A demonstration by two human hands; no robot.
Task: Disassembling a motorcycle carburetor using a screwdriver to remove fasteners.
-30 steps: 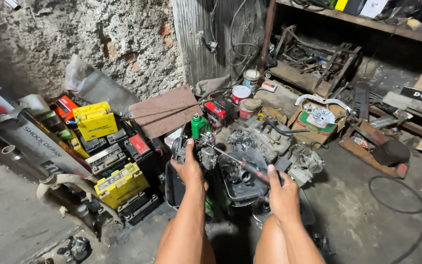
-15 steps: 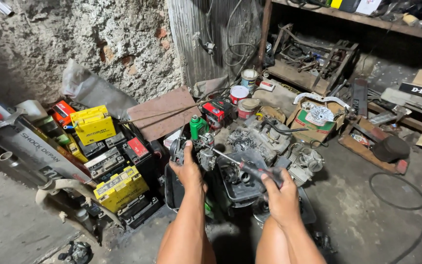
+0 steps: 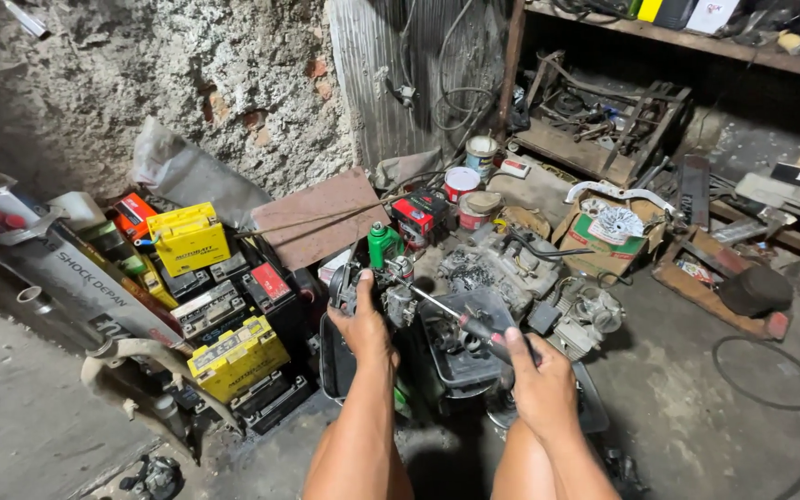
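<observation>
Right hand [image 3: 537, 372] was clamped on a screwdriver [image 3: 460, 320], shaft aimed toward ten o'clock at the engine [image 3: 474, 287]; left hand [image 3: 363, 324] gripped its dark part (yellow batteries [image 3: 187, 238] at nine o'clock).

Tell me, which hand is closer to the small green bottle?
Left. The left hand grips the engine part just below the small green bottle; the right hand holds a screwdriver farther away, to the right.

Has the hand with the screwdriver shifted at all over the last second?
No. The right hand grips the screwdriver in the same spot beside the engine, its tip at the part that the left hand steadies.
</observation>
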